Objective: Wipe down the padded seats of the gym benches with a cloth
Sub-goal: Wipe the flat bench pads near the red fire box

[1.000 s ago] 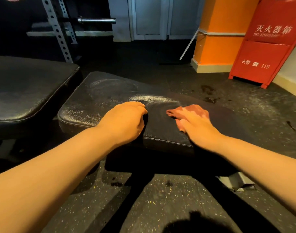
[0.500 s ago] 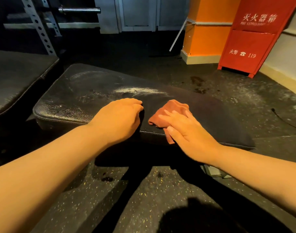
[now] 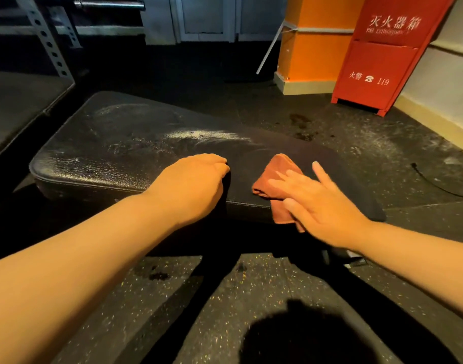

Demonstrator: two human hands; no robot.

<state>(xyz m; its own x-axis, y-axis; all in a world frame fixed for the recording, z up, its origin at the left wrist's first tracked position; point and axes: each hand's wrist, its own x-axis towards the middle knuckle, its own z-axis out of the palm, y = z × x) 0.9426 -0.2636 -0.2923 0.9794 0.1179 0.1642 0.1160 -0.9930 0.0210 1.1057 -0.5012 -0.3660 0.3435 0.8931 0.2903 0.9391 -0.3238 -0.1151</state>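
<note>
A black padded bench seat [image 3: 125,143] lies across the middle of the head view, with white streaks on its left and middle parts. A rust-orange cloth [image 3: 276,177] lies on the seat's near edge, one corner hanging over the side. My right hand [image 3: 322,203] presses flat on the cloth, fingers straight and spread. My left hand [image 3: 193,185] rests on the near edge of the seat just left of the cloth, its fingers curled downward against the pad and holding nothing.
A second black bench pad [image 3: 17,106] sits at the left. Behind it stands a perforated steel rack upright [image 3: 45,40] with a bar. A red fire extinguisher box [image 3: 388,53] and an orange pillar [image 3: 314,48] stand at the back right. A cable [image 3: 440,185] lies on the floor.
My right hand has dragged the cloth toward the near edge of the seat, so a corner now hangs over it. My left hand stays on the pad.
</note>
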